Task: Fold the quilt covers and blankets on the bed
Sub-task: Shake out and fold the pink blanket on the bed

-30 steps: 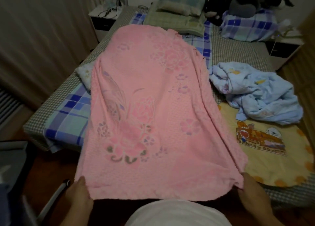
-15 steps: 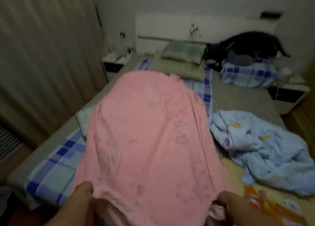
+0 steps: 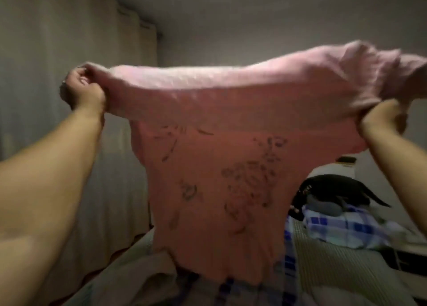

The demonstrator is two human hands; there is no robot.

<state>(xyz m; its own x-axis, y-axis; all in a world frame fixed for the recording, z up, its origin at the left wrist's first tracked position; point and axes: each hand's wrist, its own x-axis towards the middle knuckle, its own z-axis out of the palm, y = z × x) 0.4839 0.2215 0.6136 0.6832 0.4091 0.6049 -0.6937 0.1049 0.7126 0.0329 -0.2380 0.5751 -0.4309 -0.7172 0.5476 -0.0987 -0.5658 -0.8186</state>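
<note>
Fingers of the left hand and right hand grip the pink blanket corners — now raised high off the bed, hanging free, ready for halving.

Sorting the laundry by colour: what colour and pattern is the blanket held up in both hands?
Pink blanket with a dark floral design, seen in the head view.

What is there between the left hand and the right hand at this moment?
In the head view, the top edge of the pink blanket stretches between the left hand and the right hand; both grip it, raised, and the rest hangs down.
</note>
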